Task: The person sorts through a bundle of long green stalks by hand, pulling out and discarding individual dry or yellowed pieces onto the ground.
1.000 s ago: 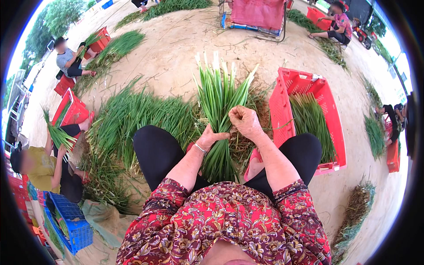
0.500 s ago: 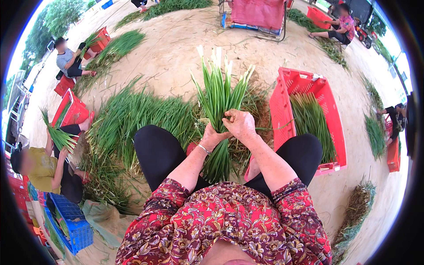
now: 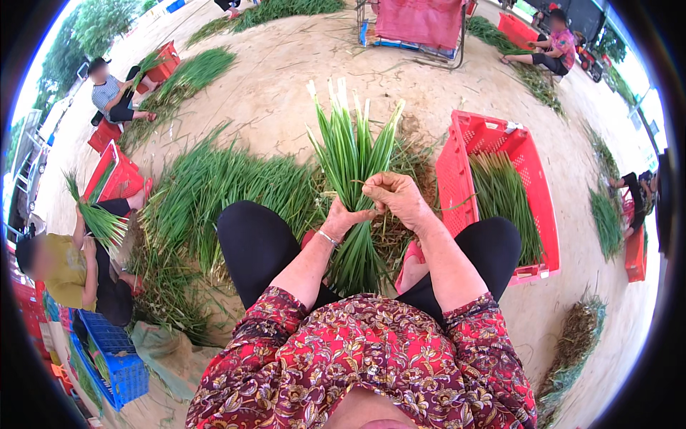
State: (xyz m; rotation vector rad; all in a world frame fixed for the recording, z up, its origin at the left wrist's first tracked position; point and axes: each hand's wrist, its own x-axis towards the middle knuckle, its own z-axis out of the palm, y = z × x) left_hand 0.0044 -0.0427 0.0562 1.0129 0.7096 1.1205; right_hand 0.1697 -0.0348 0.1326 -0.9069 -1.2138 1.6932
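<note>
My left hand is wrapped round the middle of a thick bundle of green chives, held upright between my knees. The pale stem ends fan out at the far side, and the dark leaf tips hang toward my lap. Close beside it, my right hand has thumb and forefinger pinched on a thin brownish strand at the bundle's right edge. To the left of my knees lies a wide heap of loose chives. A red plastic crate stands at my right knee, with chives stacked inside.
Scattered trimmings lie under and behind the bundle. A blue crate and a greenish sack sit at lower left. Other people work around me, the nearest in a mustard top at left. A red-draped metal frame stands ahead.
My right hand has shifted slightly off the bundle to the right, a thin strand between its fingers. The bundle's stem ends have tipped a little to the left.
</note>
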